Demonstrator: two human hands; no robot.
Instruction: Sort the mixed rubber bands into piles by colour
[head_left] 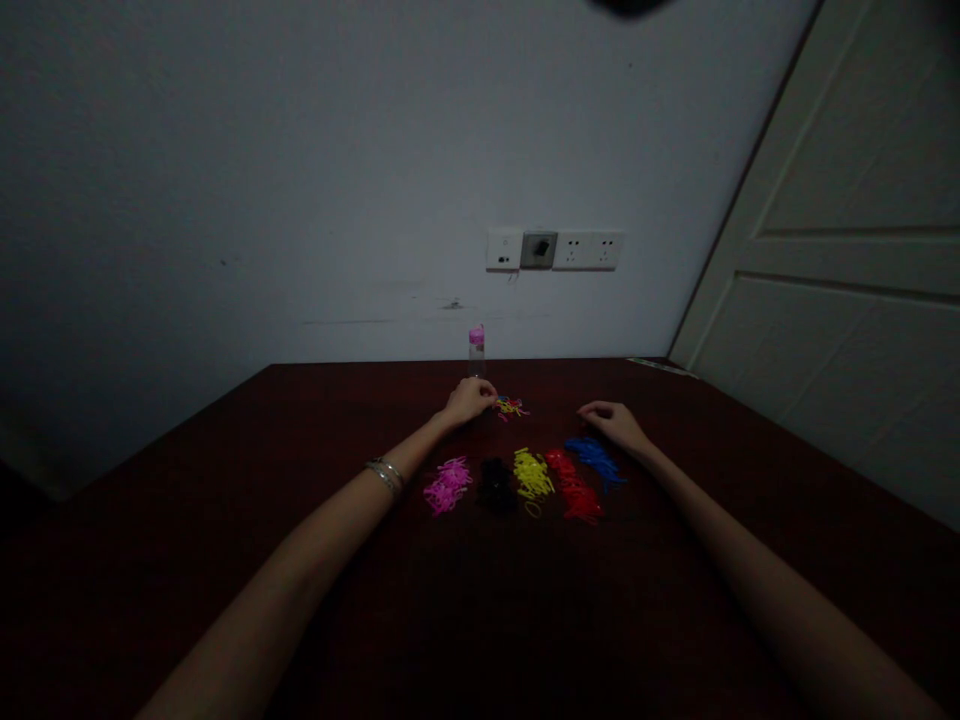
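My left hand (471, 399) reaches to the far part of the table, its fingertips pinched at the left edge of a small mixed pile of coloured rubber bands (511, 407). Whether a band is between those fingertips is too small to tell. My right hand (613, 424) rests just beyond the blue rubber bands (595, 460), thumb and fingers closed together; what they hold, if anything, cannot be made out. Nearer to me lie sorted piles in a row: pink rubber bands (448, 486), black rubber bands (496, 484), yellow rubber bands (533, 474) and red rubber bands (574, 487).
Behind my left hand stands a clear bottle (477, 352) with a pink top. The dark red table (360, 400) meets a pale wall (337, 180) carrying switches and sockets (587, 251). A panelled door (840, 250) is on the right.
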